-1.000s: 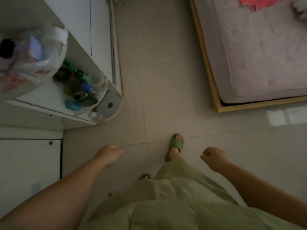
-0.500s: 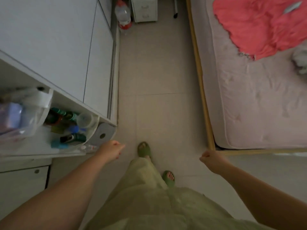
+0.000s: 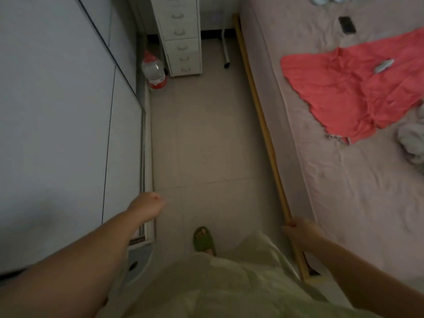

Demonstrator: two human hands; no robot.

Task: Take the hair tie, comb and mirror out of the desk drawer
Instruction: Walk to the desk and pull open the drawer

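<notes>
A white drawer unit (image 3: 181, 37) with several closed drawers stands at the far end of the tiled aisle, beside a white desk leg (image 3: 224, 49). No hair tie, comb or mirror shows in view. My left hand (image 3: 148, 206) swings low at the left, fingers curled in, holding nothing, close to the wardrobe's corner. My right hand (image 3: 298, 230) hangs curled and empty near the bed's wooden rail. One foot in a green slipper (image 3: 204, 241) is planted on the floor between them.
White wardrobe doors (image 3: 68, 111) line the left side. A bed (image 3: 355, 180) with a wooden rail (image 3: 263, 125) runs along the right, with a red garment (image 3: 355, 88) and a dark phone (image 3: 347, 24) on it. A large water bottle (image 3: 154, 71) stands beside the drawer unit.
I have walked forward down the aisle: the open shelf with bottles dropped out of view behind, and the drawer unit and water bottle came closer. Both hands stayed curled and empty.
</notes>
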